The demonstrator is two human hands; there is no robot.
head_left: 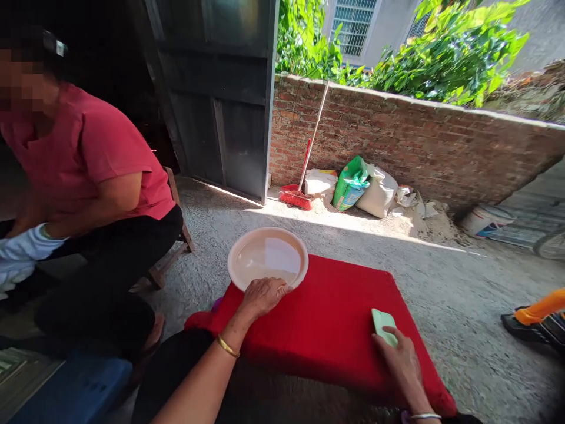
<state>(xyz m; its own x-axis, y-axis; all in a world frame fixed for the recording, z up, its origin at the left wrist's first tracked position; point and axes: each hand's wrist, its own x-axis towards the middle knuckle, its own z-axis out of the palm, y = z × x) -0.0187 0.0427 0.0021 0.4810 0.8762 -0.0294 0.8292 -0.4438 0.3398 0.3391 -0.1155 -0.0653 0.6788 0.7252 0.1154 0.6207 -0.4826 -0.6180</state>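
Note:
A pale pink basin (233, 259) of water stands at the far left corner of the red cloth-covered table (326, 312). My left hand (265, 294), with a gold bangle on its wrist, is closed at the near rim of the basin; its fingertips are partly hidden. Near the table's right side, my right hand (404, 356) has thumb and fingers around the near end of a pale green rectangular slab (379, 321). The slab's far end sticks out past the fingers, and I cannot make out its kind.
To the left, a person in a red shirt (110, 147) sits on a wooden chair (170, 253), wearing white gloves (26, 253). A blue plastic object (88, 388) is at lower left. A broom (295, 199) and sacks (377, 191) lie by the brick wall (419, 138); an orange-and-black object (538, 315) stands right.

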